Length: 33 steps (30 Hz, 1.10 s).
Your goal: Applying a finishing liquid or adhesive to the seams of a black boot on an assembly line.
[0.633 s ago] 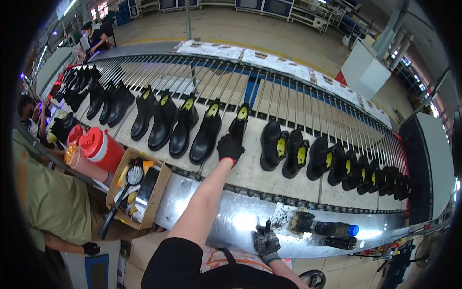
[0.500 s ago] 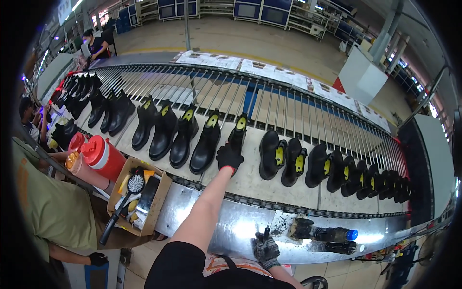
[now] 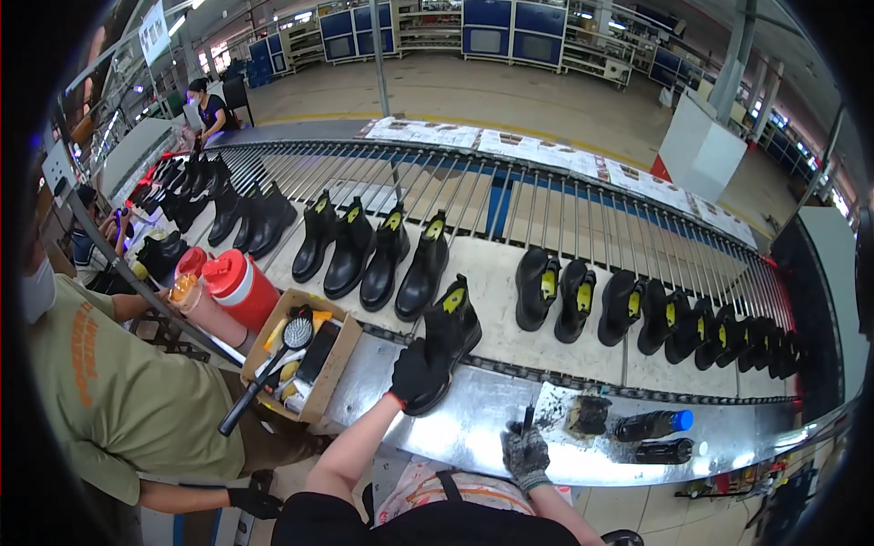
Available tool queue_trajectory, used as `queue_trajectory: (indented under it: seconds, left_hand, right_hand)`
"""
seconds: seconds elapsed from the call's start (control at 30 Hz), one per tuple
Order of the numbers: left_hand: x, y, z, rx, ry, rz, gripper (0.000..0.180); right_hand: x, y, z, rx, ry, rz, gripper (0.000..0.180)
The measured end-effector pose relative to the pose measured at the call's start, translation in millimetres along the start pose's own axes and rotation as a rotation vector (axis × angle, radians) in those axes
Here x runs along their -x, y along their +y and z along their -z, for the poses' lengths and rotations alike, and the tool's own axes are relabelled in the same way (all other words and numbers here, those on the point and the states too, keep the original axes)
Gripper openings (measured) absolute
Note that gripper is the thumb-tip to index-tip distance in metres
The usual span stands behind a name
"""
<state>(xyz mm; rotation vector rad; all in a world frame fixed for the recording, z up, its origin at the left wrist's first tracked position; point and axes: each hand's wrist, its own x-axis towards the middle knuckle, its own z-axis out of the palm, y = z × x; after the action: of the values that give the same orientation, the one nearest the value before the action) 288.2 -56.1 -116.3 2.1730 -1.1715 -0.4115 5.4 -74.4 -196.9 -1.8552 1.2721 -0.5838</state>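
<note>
My left hand (image 3: 419,373), in a black glove with a red cuff, grips a black ankle boot (image 3: 455,326) with a yellow-green lining. The boot is tilted over the near edge of the conveyor, its toe toward me above the metal ledge (image 3: 364,382). Low over the ledge, my right hand (image 3: 525,455), in a grey mottled glove, is closed around a thin dark stick-like tool (image 3: 529,419) that points up; its exact kind cannot be made out. Beside that hand lie a black-stained pale sheet (image 3: 552,406) and a dark, sponge-like block (image 3: 589,415).
Several black boots (image 3: 426,273) stand on the pale conveyor (image 3: 496,332). Dark bottles (image 3: 648,425) lie on the ledge at right. At left are a cardboard box (image 3: 332,364) with a hairbrush (image 3: 297,334), a red jug (image 3: 241,289) and a co-worker in a green shirt (image 3: 155,391).
My left hand has drawn the boot off its place in the row, toward me. The right hand still holds the thin tool near the ledge. The whole view has shifted slightly.
</note>
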Motion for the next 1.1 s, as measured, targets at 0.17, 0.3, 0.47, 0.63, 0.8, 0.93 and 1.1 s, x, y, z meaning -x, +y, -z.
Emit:
queue_trajectory:
  seconds: [0.17, 0.3, 0.47, 0.63, 0.8, 0.93, 1.1]
  left_hand:
    - [65, -24, -16, -0.19, 0.038, -0.134, 0.086]
    - [92, -4, -39, -0.211, 0.123, -0.002, 0.093]
    - [101, 3, -42, -0.175, -0.07, 0.079, 0.089]
    - [63, -39, -55, 1.094, -0.021, 0.134, 0.057]
    - [-28, -22, -50, 1.181, -0.194, 0.07, 0.07]
    - [-59, -15, -53, 1.024, -0.571, 0.098, 0.072]
    - [-55, -7, -45, 1.189, -0.488, 0.145, 0.074]
  right_hand:
    - [3, 10, -7, -0.132, 0.033, 0.144, 0.017]
    - [3, 7, 3, 0.265, 0.305, 0.34, 0.065]
    - [19, 29, 37, -0.489, 0.394, -0.133, 0.06]
    - [59, 58, 48, -1.309, 0.354, -0.29, 0.059]
    - [95, 75, 55, -0.281, 0.238, -0.25, 0.058]
    - [79, 12, 67, -0.509, 0.291, -0.217, 0.045]
    - [63, 1, 68, -1.151, 0.23, -0.5, 0.034]
